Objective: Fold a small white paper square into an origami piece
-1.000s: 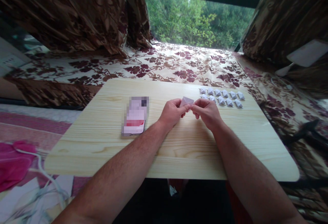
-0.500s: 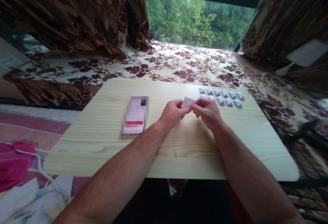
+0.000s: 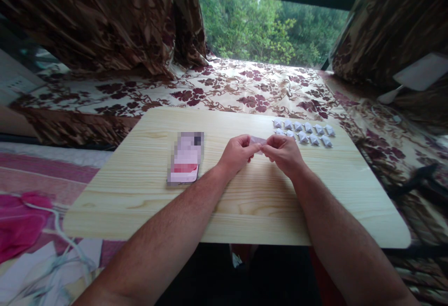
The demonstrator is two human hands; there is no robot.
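Both my hands meet over the middle of a light wooden table (image 3: 140,198). My left hand (image 3: 236,153) and my right hand (image 3: 284,153) each pinch one side of a small pale folded piece of paper (image 3: 258,140), which now lies almost flat between the fingertips. Just beyond my right hand, several small white folded paper shapes (image 3: 308,132) lie in two rows on the table. A phone (image 3: 185,157) rests flat to the left of my left hand.
A floral cloth (image 3: 224,84) covers the ledge behind the table, under a window flanked by brown curtains (image 3: 105,17). A pink cloth and white cables (image 3: 24,231) lie lower left. A white device (image 3: 418,76) sits far right.
The paper piece stood up between my fingertips a second ago; it has been tipped down and pressed flatter. Both hands stay in place.
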